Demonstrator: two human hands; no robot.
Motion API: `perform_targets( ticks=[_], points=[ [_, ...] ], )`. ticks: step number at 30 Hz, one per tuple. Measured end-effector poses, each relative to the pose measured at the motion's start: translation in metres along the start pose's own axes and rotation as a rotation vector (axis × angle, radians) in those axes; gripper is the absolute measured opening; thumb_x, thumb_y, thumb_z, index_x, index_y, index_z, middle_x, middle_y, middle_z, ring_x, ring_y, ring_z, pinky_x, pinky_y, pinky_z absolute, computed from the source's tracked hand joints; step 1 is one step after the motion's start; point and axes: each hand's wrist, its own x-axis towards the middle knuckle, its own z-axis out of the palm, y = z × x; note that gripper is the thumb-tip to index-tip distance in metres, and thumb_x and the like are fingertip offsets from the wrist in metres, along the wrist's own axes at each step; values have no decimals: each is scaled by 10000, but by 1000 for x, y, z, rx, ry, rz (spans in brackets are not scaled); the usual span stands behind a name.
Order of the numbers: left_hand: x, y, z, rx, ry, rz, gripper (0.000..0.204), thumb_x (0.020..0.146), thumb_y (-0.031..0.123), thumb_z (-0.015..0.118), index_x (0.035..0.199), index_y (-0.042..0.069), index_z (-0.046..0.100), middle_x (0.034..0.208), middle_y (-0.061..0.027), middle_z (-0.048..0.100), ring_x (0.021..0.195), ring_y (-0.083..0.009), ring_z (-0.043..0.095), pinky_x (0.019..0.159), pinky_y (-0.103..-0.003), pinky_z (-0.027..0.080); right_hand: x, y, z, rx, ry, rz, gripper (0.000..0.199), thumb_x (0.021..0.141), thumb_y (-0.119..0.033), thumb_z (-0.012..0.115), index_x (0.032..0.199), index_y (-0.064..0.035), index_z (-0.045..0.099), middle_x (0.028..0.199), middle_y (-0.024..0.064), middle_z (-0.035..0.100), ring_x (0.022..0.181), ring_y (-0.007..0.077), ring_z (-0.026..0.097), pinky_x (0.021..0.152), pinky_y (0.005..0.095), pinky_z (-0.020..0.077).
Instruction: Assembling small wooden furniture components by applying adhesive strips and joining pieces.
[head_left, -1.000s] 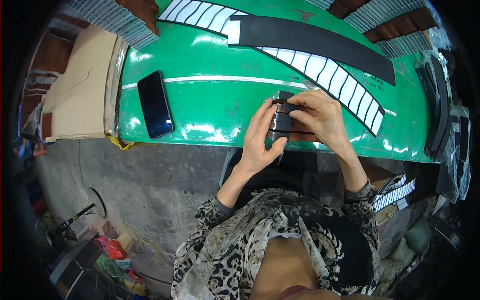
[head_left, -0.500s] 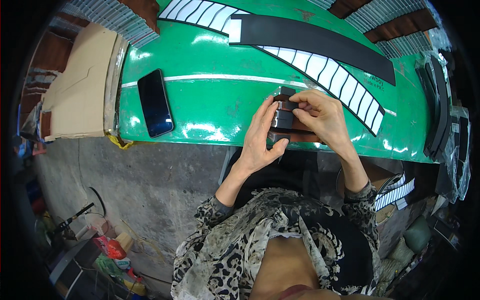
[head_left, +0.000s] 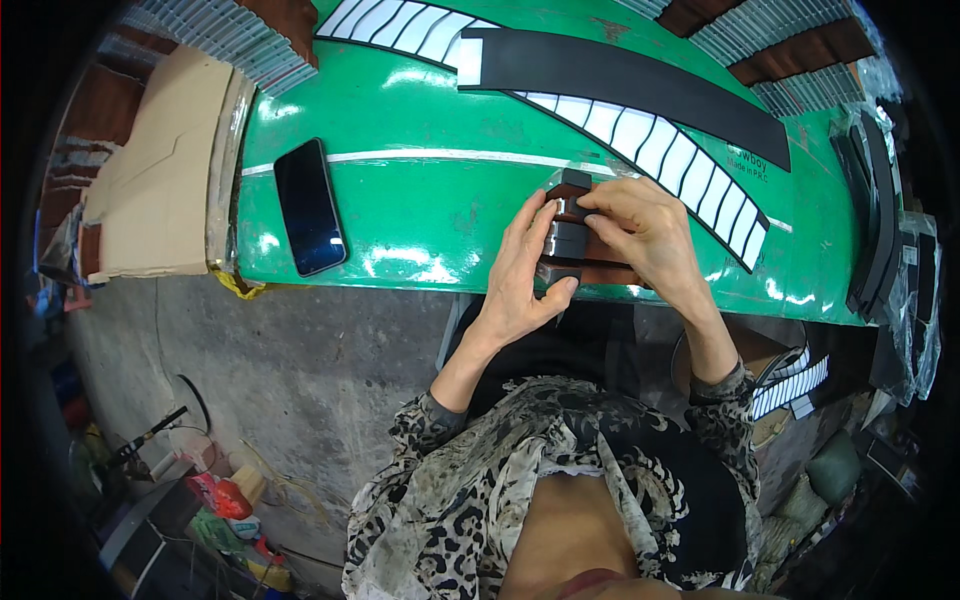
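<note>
Almost nothing has moved: the left hand (head_left: pixel 520 275) and right hand (head_left: pixel 640 235) still squeeze the stack of dark blocks (head_left: pixel 565 235) at the green table (head_left: pixel 420 210) edge, so keep both sides pressed evenly.

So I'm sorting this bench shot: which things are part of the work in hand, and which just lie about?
In hand:
left hand
right hand
stack of small dark pieces

Lying about:
phone
long black strip
white segmented strip
cardboard
green table
</note>
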Motion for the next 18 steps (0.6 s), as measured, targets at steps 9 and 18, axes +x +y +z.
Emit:
perform_targets(
  ticks=[9, 18],
  points=[
    [0, -1, 0, 1, 7, 9, 779, 782, 383, 586, 1382, -8, 278, 1415, -262, 253, 1290, -410, 298, 1041, -465, 283, 1, 1, 1, 2, -1, -28, 178, 694, -41, 685, 872, -41, 671, 875, 89, 654, 761, 257, 601, 668, 342, 486],
    [0, 0, 0, -11, 1, -5, 757, 804, 410, 555, 1382, -3, 294, 1429, -252, 237, 1317, -381, 281, 1055, -441, 270, 1, 1, 2, 4, -11, -39, 169, 704, -33, 677, 873, -38, 668, 870, 99, 653, 761, 267, 609, 759, 367, 477]
  ],
)
